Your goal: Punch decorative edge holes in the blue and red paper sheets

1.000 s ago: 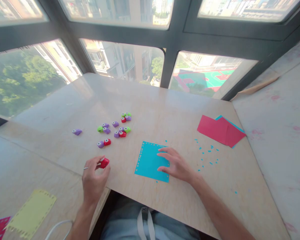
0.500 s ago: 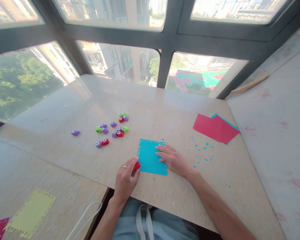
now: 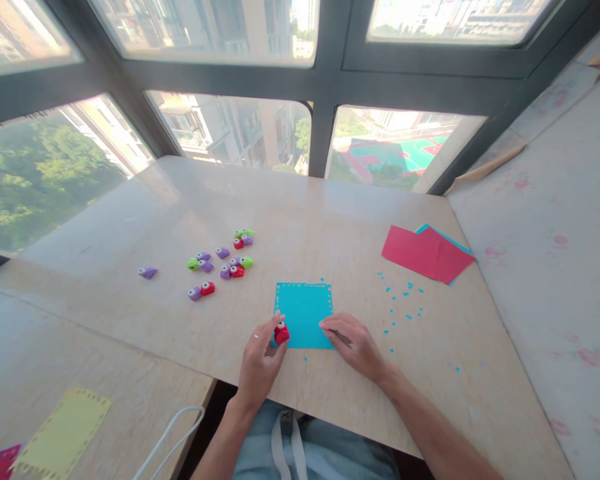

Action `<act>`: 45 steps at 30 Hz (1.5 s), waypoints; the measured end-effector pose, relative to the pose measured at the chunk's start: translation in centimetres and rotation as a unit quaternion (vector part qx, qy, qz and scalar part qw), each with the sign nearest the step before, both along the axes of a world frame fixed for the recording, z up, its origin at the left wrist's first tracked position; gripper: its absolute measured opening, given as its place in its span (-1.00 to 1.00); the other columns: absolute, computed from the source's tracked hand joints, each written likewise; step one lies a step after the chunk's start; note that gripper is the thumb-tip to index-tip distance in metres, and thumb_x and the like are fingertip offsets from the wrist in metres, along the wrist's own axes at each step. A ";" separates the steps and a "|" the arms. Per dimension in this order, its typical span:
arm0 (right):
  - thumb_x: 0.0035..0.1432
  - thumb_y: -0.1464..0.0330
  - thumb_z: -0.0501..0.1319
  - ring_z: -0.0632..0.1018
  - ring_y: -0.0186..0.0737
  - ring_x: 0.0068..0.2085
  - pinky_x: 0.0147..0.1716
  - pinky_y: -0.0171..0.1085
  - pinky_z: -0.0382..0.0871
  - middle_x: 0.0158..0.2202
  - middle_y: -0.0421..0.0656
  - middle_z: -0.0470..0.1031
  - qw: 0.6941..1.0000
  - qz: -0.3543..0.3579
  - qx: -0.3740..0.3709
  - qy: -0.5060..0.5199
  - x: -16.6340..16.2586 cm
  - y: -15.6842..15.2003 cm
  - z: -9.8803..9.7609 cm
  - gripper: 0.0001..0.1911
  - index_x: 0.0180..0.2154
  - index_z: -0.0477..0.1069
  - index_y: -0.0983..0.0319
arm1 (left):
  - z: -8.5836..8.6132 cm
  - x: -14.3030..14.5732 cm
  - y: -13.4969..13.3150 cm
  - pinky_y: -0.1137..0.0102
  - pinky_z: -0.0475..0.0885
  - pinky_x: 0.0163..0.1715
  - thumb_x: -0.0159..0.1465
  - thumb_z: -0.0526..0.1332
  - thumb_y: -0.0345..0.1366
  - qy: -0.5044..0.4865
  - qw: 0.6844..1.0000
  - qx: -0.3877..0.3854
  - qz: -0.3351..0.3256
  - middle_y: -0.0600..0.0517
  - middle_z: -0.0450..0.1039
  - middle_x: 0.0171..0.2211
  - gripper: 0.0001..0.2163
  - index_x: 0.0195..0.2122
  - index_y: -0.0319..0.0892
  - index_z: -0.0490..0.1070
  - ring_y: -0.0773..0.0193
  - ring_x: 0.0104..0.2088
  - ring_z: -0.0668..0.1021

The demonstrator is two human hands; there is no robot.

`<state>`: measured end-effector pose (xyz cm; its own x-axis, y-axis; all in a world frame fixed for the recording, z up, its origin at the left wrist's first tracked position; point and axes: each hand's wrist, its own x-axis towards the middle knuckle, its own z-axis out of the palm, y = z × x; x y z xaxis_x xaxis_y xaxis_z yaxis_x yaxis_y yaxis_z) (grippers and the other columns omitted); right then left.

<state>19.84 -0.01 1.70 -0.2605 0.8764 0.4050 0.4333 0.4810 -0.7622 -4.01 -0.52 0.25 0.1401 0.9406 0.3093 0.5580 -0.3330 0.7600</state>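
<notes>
A blue square sheet of paper lies on the table, with small punched holes along its top edge and down parts of both sides. At its lower left, my left hand grips a red craft punch between thumb and fingers. The punch sits over the sheet's left edge. On the opposite side, my right hand has its fingers curled together, pinching the sheet's right edge.
Several purple, green and red punches stand to the left. Blue paper scraps lie scattered on the right, below red sheets. A yellow hole-edged sheet and a white cable are at lower left.
My right hand has gone from lying flat on the blue sheet to pinching its right edge. The red punch has turned upright in my left hand, and the sheet has straightened slightly.
</notes>
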 end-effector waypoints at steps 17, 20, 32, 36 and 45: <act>0.30 0.25 0.16 0.59 -0.25 -0.20 -0.16 -0.24 0.52 -0.13 -0.10 0.57 0.988 -0.009 -0.087 0.131 -0.4 -0.8 -0.9 -0.63 0.12 0.39 0.11 | 2.0 5.9 1.2 0.31 0.55 -0.16 0.11 0.39 -0.09 -0.298 0.915 -0.266 -0.060 -0.09 0.62 -0.22 -0.63 -0.14 -0.20 0.49 0.13 -0.19 0.64; 0.27 0.24 0.21 0.59 -0.25 -0.21 -0.16 -0.23 0.52 -0.16 -0.12 0.57 0.978 -0.011 -0.114 0.173 -0.3 -0.6 -0.9 -0.60 0.13 0.38 0.10 | 2.1 6.4 1.5 0.30 0.53 -0.13 0.12 0.39 -0.06 -0.320 0.905 -0.275 -0.056 -0.10 0.61 -0.20 -0.62 -0.14 -0.20 0.49 0.12 -0.17 0.63; 0.16 0.18 0.32 0.55 -0.25 -0.28 -0.27 -0.25 0.50 -0.23 -0.11 0.55 0.982 -0.029 -0.073 0.173 0.5 0.1 -0.8 -0.66 -0.02 0.53 0.11 | 2.9 7.7 0.8 0.41 0.52 -0.28 0.21 0.34 -0.12 -0.383 0.876 -0.280 -0.086 -0.10 0.58 -0.17 -0.66 -0.08 -0.21 0.41 0.21 -0.22 0.62; 0.20 0.25 0.29 0.55 -0.26 -0.26 -0.26 -0.26 0.49 -0.23 -0.12 0.54 0.987 -0.006 -0.033 0.156 0.5 0.2 -0.8 -0.64 0.04 0.49 0.09 | 2.9 7.6 0.7 0.42 0.52 -0.33 0.16 0.38 -0.16 -0.409 0.857 -0.306 -0.071 -0.08 0.56 -0.21 -0.65 -0.12 -0.22 0.40 0.26 -0.29 0.60; 0.24 0.28 0.26 0.55 -0.22 -0.14 -0.14 -0.22 0.48 -0.16 -0.08 0.54 0.998 0.012 -0.020 0.064 0.6 0.3 -0.8 -0.64 0.08 0.44 0.12 | 2.2 5.1 0.4 0.41 0.51 -0.35 0.14 0.38 -0.14 -0.387 0.873 -0.296 0.005 -0.02 0.49 -0.21 -0.59 -0.04 -0.18 0.37 0.26 -0.28 0.58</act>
<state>20.44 0.26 0.88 -0.2305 0.8869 0.4003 0.3201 0.4576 -0.8296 1.13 -0.14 2.49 0.0952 0.9679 -0.2328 -0.1978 0.2475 0.9485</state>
